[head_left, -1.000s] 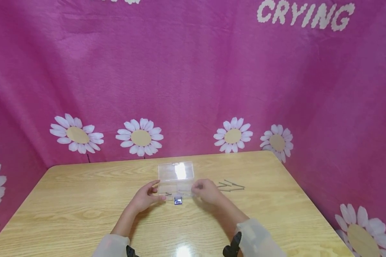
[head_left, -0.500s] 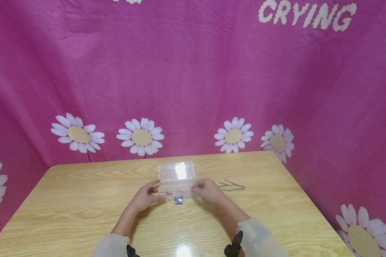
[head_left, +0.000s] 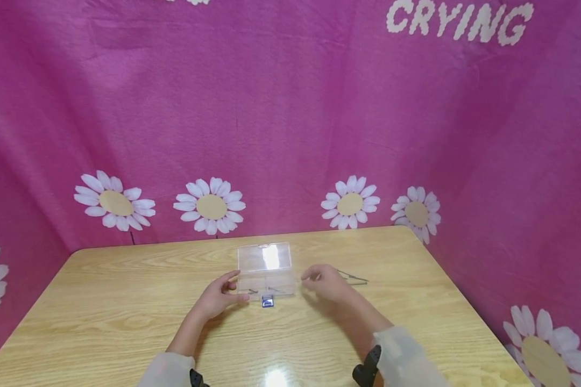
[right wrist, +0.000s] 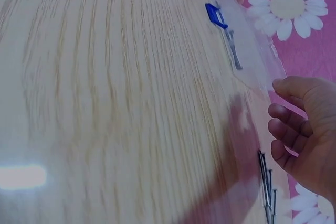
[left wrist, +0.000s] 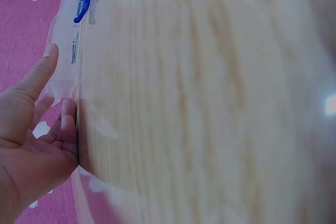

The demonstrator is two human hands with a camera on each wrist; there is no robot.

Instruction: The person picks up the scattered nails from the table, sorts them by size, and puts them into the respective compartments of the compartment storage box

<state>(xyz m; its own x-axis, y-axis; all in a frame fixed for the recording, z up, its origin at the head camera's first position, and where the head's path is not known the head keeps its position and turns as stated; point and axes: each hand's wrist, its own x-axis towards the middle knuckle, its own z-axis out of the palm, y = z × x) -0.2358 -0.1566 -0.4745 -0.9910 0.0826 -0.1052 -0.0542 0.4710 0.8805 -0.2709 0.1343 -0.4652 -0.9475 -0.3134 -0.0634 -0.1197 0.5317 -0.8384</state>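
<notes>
A clear plastic box (head_left: 252, 259) stands on the table with its lid raised at the back and a blue latch (head_left: 268, 301) at the front. My left hand (head_left: 218, 296) holds its left end, thumb along the front and fingers round the side. A few short dark nails (head_left: 253, 292) lie in the left compartment; a longer nail (right wrist: 233, 51) shows in the right one. Just off the box's right end is my right hand (head_left: 324, 282), fingers loosely curled with nothing between them. Loose long nails (right wrist: 266, 187) lie on the table beside it, partly hidden by that hand in the head view.
The wooden table (head_left: 126, 312) runs back to a pink curtain (head_left: 281, 134) with printed daisies. A black strap mount (head_left: 366, 368) sits on the right wrist. Bright reflections show on the table's front and the lid.
My right hand has drawn away from the box's right end, moving right toward the loose nails and covering some of them. The left hand and the box have stayed put.
</notes>
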